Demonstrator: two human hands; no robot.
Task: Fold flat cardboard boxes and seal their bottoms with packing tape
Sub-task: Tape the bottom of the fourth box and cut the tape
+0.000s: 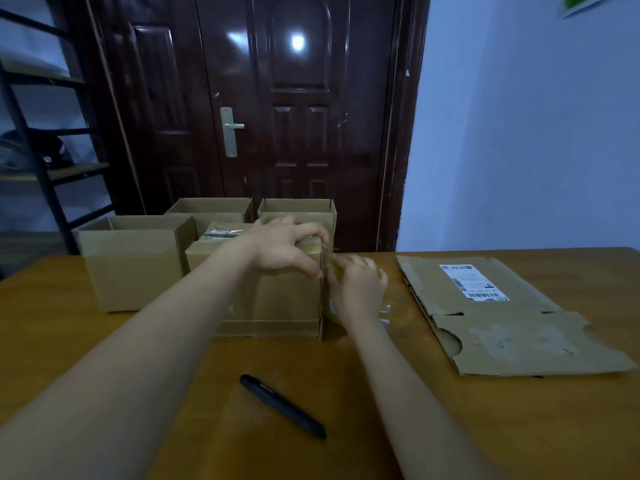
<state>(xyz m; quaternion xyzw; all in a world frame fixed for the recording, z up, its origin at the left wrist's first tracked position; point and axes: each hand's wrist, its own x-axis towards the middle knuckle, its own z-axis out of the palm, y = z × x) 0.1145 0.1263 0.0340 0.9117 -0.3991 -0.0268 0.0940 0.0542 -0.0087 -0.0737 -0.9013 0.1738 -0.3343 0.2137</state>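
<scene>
A folded cardboard box (277, 306) stands on the wooden table (104, 341) in front of me, its taped bottom turned up. My left hand (287, 249) presses down on the box's top right corner, fingers curled over the edge. My right hand (356, 289) is beside the box's right side and grips a roll of clear packing tape (384, 311), mostly hidden behind the hand and blurred. A strip of tape seems to run up the box's right edge.
Three open folded boxes stand behind: one at the left (131, 261), two at the back (211, 209) (298, 211). A flat cardboard piece with a shipping label (485, 306) lies at the right. A black pen-like cutter (282, 405) lies near me. A dark door is behind the table.
</scene>
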